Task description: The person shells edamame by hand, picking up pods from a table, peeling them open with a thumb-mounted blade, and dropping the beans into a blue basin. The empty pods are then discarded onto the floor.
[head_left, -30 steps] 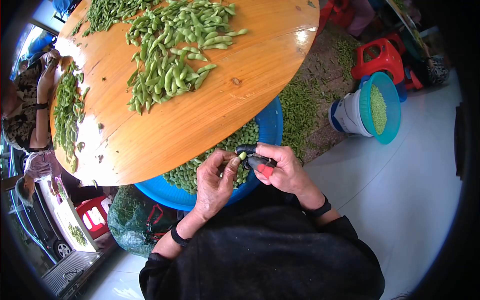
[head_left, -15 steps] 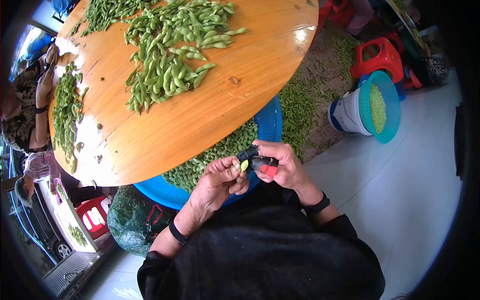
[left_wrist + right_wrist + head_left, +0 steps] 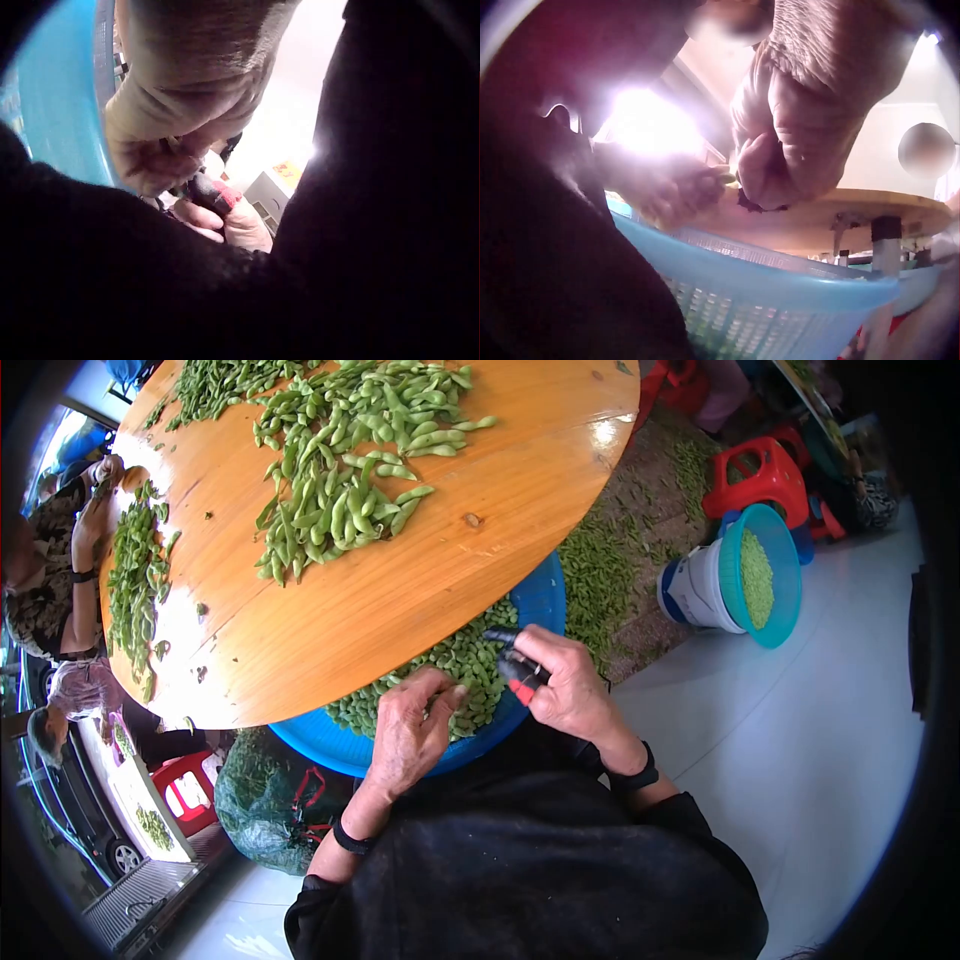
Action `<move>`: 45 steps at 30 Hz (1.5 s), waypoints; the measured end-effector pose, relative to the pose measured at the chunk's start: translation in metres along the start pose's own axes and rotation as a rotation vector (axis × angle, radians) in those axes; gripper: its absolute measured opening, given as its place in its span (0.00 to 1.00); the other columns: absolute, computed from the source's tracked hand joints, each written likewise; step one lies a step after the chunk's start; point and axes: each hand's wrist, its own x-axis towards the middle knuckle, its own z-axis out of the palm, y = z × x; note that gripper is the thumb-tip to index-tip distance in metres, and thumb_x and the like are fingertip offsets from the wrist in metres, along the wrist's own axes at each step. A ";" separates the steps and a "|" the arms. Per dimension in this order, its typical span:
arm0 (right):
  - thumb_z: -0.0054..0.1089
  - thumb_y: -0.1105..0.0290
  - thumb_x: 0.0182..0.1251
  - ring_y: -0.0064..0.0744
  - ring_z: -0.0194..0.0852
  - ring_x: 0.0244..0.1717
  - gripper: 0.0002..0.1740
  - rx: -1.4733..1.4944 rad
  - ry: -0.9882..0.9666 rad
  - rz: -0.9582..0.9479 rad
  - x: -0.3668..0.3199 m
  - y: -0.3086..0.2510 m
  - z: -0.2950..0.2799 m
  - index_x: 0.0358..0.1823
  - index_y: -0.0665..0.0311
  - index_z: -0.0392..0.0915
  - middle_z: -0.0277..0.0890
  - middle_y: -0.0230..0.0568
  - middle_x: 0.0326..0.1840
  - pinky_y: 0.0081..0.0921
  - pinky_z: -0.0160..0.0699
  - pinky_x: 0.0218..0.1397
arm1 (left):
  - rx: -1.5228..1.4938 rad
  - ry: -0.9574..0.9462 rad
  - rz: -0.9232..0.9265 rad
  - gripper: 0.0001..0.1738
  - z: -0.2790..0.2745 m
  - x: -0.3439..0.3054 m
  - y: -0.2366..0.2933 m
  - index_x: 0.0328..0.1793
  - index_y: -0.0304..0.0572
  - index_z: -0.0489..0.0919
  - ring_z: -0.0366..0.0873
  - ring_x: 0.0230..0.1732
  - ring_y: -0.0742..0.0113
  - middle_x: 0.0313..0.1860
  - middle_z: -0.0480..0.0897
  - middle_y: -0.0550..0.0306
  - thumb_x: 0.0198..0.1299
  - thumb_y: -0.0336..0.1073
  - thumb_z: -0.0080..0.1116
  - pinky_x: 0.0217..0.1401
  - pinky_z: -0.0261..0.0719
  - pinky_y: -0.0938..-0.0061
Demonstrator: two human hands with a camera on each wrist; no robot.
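Observation:
The left hand (image 3: 408,728) bends its fingers over the blue basket (image 3: 545,595), low above a heap of short green bean pods (image 3: 490,650). In the right wrist view the end of a green pod (image 3: 726,178) pokes from this hand's blurred fingertips. To its right is the right hand (image 3: 570,685), with dark coverings on the index finger and thumb and a red patch on the thumb. That index finger stretches forward over the pods, apart from the thumb; nothing shows between their tips. In the left wrist view the red-patched thumb (image 3: 225,196) appears just past the left hand's fingers.
A round wooden table (image 3: 450,570) overhangs the basket and bears piles of edamame pods (image 3: 350,510). Empty-looking pods (image 3: 600,580) litter the floor at right, near a white bucket (image 3: 695,590) and a teal bowl (image 3: 785,560) of shelled beans. A green net bag (image 3: 265,800) stands left.
The hands were together at a pale green bean or pod half a second ago and are now apart. The left moved left and down over the basket; the right hand's index finger straightened.

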 end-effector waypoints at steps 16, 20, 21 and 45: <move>0.50 0.82 0.45 0.41 0.66 0.25 0.26 0.120 -0.110 0.126 -0.010 0.009 0.002 0.52 0.72 0.74 0.66 0.46 0.28 0.31 0.71 0.32 | 0.160 0.189 -0.163 0.09 -0.009 -0.011 -0.016 0.42 0.31 0.80 0.81 0.28 0.62 0.31 0.82 0.49 0.62 0.31 0.62 0.32 0.77 0.69; 0.61 0.77 0.53 0.43 0.68 0.29 0.16 0.184 0.016 -0.043 0.000 -0.008 0.018 0.44 0.70 0.75 0.66 0.46 0.30 0.33 0.69 0.34 | -0.447 -0.067 -0.239 0.11 0.003 -0.011 -0.002 0.51 0.31 0.79 0.76 0.32 0.76 0.32 0.78 0.61 0.71 0.32 0.53 0.35 0.75 0.78; 0.62 0.78 0.53 0.43 0.67 0.29 0.15 0.171 0.045 -0.030 0.000 -0.010 0.020 0.44 0.70 0.75 0.65 0.45 0.30 0.33 0.68 0.34 | -0.427 -0.122 -0.218 0.11 0.005 -0.009 0.005 0.51 0.30 0.78 0.76 0.32 0.75 0.33 0.78 0.59 0.71 0.31 0.53 0.35 0.75 0.77; 0.52 0.84 0.55 0.21 0.63 0.22 0.19 -0.141 0.409 0.252 -0.014 0.016 -0.054 0.48 0.67 0.80 0.68 0.41 0.22 0.21 0.66 0.27 | 0.710 0.483 0.169 0.08 -0.145 0.072 0.007 0.43 0.34 0.81 0.78 0.32 0.65 0.33 0.79 0.54 0.56 0.26 0.62 0.36 0.76 0.70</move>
